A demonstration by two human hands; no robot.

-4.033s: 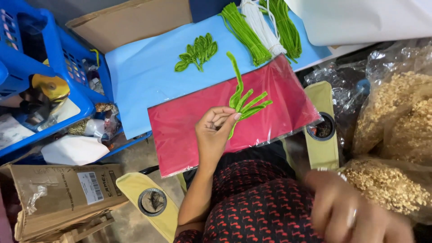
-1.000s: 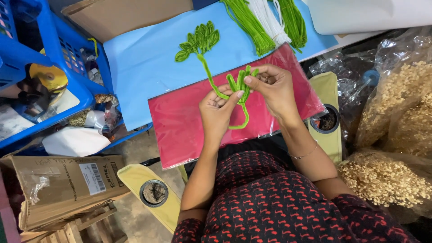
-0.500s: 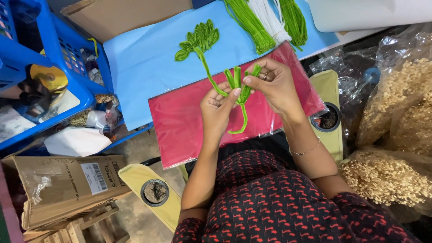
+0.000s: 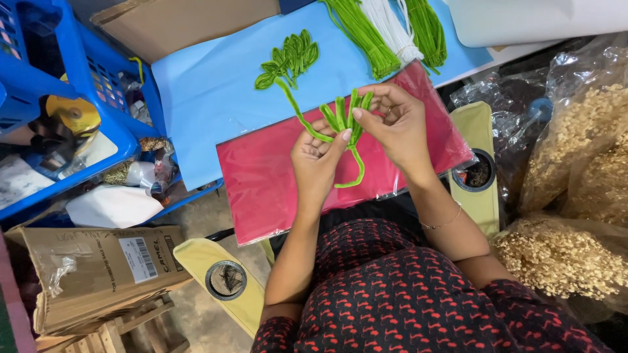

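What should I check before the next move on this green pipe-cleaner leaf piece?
1. Both hands on the piece: left hand and right hand pinch the green leaf cluster - ok.
2. Stem tail hangs free below the fingers, untangled - ok.
3. Red sheet lies flat under the work - ok.
4. Finished leaf cluster rests on the blue sheet, apart from the hands - ok.
5. Spare green bundle lies at the far edge - ok.
6. Tightness of the twist under the fingers - cannot tell.
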